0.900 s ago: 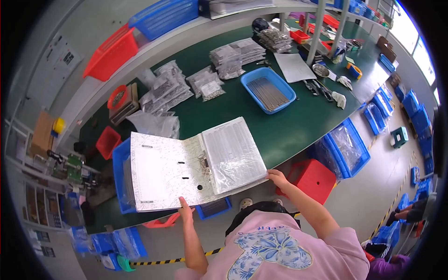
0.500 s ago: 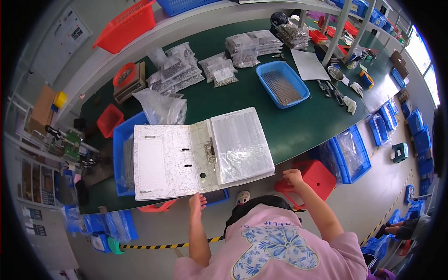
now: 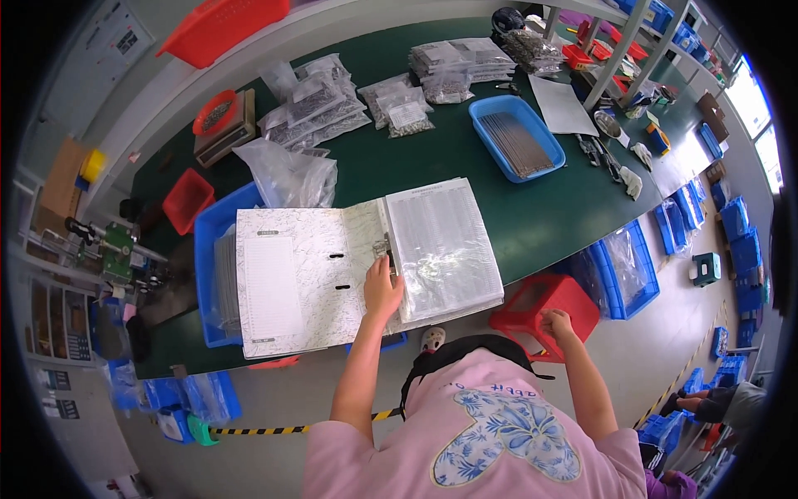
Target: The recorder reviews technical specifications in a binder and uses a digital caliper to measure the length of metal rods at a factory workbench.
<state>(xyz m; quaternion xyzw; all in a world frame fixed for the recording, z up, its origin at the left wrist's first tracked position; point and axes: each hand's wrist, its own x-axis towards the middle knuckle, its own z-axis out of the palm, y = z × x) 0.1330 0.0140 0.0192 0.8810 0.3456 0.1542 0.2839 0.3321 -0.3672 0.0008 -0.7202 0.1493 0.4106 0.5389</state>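
An open lever-arch binder (image 3: 320, 320) with a marbled cover lies across the near edge of the green table. Its right side carries a stack of printed sheets in clear plastic sleeves (image 3: 445, 249). My left hand (image 3: 383, 293) reaches over the binder's spine, fingers closed at the metal ring clip (image 3: 381, 248), which they partly cover. My right hand (image 3: 558, 323) hangs in the air off the table edge, above a red plastic stool (image 3: 532, 303). Its fingers are curled in, and I see nothing in them.
A blue tray of thin metal rods (image 3: 517, 137) stands beyond the binder. Bags of small parts (image 3: 312, 104) lie along the back, near an orange bowl on a scale (image 3: 218, 116). A blue crate (image 3: 218, 333) sits partly under the binder's left side.
My left hand has moved from the binder's lower edge up and right to the ring clip. My right hand has shifted slightly right and down, its fingers more curled.
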